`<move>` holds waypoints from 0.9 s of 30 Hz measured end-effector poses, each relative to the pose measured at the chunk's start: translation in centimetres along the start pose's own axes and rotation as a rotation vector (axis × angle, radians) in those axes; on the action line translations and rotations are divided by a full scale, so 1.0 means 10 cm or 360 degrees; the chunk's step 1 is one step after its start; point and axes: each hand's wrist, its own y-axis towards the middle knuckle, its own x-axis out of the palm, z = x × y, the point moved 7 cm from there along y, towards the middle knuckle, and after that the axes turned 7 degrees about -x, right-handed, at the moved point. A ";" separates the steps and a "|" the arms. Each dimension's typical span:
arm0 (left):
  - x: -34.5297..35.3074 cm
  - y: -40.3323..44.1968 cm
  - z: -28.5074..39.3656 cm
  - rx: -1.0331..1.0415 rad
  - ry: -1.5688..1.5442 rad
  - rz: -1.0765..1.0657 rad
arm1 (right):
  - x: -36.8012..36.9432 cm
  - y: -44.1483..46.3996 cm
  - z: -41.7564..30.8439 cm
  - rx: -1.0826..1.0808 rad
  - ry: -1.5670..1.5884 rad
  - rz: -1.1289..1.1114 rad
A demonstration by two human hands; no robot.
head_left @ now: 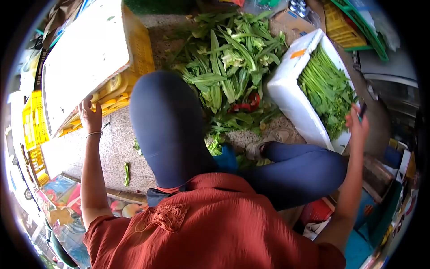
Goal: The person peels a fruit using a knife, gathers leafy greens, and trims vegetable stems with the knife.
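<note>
At the left, my left hand (91, 115) touches the lower edge of a white board (87, 58) that lies over a yellow crate (136, 45). Its fingers are bent at that edge and their tips are partly hidden. On the right, my right hand (358, 123) is closed around a small dark tool (363, 110), perhaps a knife. That hand is beside a white foam box (289, 89) holding bunches of leafy green stems (320, 74). A large heap of loose green leaves (228, 58) lies on the ground between the two containers.
My bent knees are in the middle, with a blue object (227, 159) between them. More yellow crates (35, 117) stand at the far left, and another (342, 27) at the top right. A cardboard box (293, 20) stands behind the foam box. A stray green piece (127, 174) lies on the floor.
</note>
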 end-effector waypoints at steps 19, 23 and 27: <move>0.24 0.07 -0.01 0.0358 0.0270 -0.0050 | 3.18 -0.84 0.76 -0.0317 -0.0671 -0.0545; 0.28 0.04 0.02 0.0213 0.0323 -0.0114 | 3.19 -0.80 0.82 -0.0279 -0.0889 -0.0603; 0.32 0.03 0.01 0.0245 0.0414 -0.0086 | 3.03 -0.86 0.79 -0.0479 -0.0612 -0.0669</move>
